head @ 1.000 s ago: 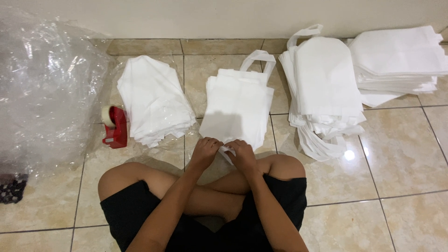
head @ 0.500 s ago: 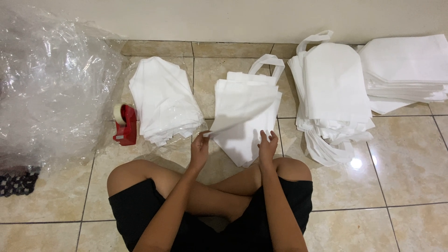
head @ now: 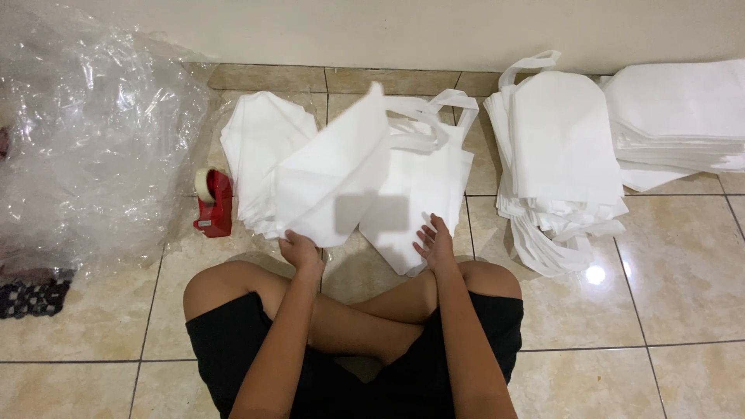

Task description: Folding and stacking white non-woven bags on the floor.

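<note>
Person seated cross-legged on a tiled floor (head: 683, 279), head view looking down over bare knees and black shorts. Left hand (head: 299, 250) closed in a pinch grip on the near edge of a white fabric bag (head: 334, 182), which is lifted off the floor and tilted up and leftward, blurred, its handles trailing toward the upper right. Right hand (head: 434, 242) open, fingers spread, pressing flat on the near end of a middle pile of white bags (head: 423, 194) that lies on the floor just ahead of the knees; one looped handle shows at the pile's far end. The lifted bag partly covers a left pile of folded white bags (head: 252, 143), lying on the floor just beside it. A red tape dispenser (head: 215, 203) stands on the floor touching or just beside that left pile's left edge; cannot tell which. Further left, a large heap of crumpled clear plastic wrap (head: 93, 147) against the wall. To the right, well apart from the hands, a taller stack of white bags (head: 559, 155) with loose handles spilling at its near side, and beyond it another stack (head: 683, 116) at the frame's right edge.
</note>
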